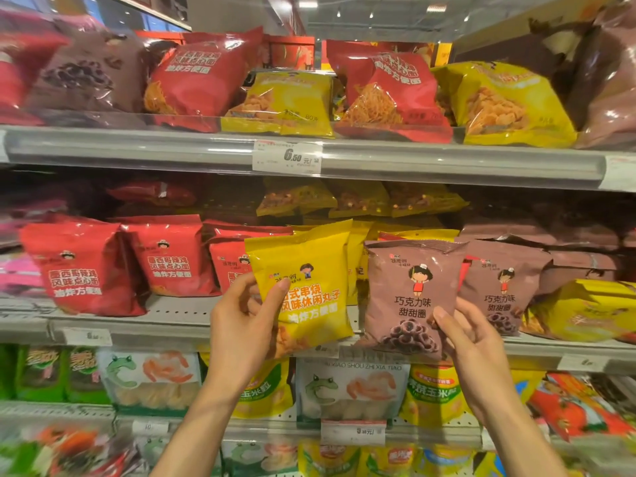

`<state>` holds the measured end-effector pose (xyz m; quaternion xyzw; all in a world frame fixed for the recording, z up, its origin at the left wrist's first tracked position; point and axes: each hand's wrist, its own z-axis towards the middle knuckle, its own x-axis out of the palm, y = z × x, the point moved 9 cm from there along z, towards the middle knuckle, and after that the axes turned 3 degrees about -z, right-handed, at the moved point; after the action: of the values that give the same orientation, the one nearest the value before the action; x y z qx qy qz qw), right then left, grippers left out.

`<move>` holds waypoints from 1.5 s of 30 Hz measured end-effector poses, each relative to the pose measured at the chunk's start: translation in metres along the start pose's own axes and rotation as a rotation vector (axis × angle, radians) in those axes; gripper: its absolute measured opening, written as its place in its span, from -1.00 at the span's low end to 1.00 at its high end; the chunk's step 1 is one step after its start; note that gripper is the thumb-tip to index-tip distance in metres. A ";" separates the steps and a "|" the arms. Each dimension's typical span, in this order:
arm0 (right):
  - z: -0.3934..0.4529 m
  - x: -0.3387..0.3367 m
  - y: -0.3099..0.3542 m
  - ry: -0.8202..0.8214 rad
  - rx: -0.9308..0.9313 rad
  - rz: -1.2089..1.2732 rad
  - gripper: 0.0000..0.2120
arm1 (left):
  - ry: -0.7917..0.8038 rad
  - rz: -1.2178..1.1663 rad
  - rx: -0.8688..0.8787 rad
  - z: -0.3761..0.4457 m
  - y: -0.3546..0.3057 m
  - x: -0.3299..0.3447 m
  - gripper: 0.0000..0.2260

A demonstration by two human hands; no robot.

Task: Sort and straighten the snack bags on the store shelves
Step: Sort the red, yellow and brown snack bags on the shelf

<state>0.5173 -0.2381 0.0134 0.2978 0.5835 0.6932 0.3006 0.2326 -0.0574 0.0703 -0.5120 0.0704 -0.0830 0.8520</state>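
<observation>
My left hand (242, 321) grips a yellow snack bag (306, 270) by its left edge, holding it tilted in front of the middle shelf (179, 316). My right hand (469, 333) holds a brown chocolate-ring bag (409, 287) by its lower right corner, upright and just right of the yellow one. Red bags (86, 266) stand in a row on the left of this shelf. More brown bags (504, 280) stand to the right, and yellow bags (585, 309) lie at the far right.
The upper shelf (172, 146) carries mixed red, yellow and brown bags leaning forward, with a price tag (287, 156) on its rail. Below, green, white and yellow bags (347, 387) fill the lower shelves. Flat yellow bags (361, 197) lie at the back of the middle shelf.
</observation>
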 end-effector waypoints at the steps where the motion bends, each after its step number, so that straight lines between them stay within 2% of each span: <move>1: -0.001 0.002 0.001 -0.003 0.001 -0.012 -0.80 | -0.008 -0.002 -0.008 -0.001 0.001 -0.005 -0.83; 6: -0.001 0.013 0.006 -0.011 -0.016 -0.010 -0.73 | -0.008 0.024 -0.040 -0.003 0.010 -0.029 -0.85; 9: -0.001 0.021 0.003 0.002 -0.009 -0.037 -0.82 | -0.009 0.047 -0.066 -0.005 0.017 -0.038 -0.86; 13: -0.002 0.032 0.001 0.010 -0.025 -0.074 -0.82 | -0.010 0.064 -0.077 -0.008 0.021 -0.048 -0.91; 22: -0.002 0.062 0.010 0.023 -0.108 -0.092 -0.80 | 0.002 0.068 -0.069 -0.007 0.024 -0.061 -0.80; 28: 0.000 0.104 0.014 0.082 -0.165 -0.140 -0.72 | -0.035 0.077 -0.083 -0.005 0.031 -0.073 -0.80; 33: 0.007 0.124 0.003 0.089 -0.145 -0.208 -0.74 | -0.034 0.072 -0.112 -0.007 0.034 -0.076 -0.82; 38: 0.007 0.123 0.003 0.105 -0.145 -0.224 -0.68 | -0.018 0.063 -0.140 -0.011 0.033 -0.073 -0.82; 45: -0.002 0.107 0.018 0.101 -0.199 -0.184 -0.76 | -0.018 0.043 -0.136 -0.010 0.033 -0.070 -0.78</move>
<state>0.4458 -0.1604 0.0379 0.1766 0.5511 0.7312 0.3611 0.1649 -0.0358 0.0391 -0.5678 0.0794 -0.0550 0.8175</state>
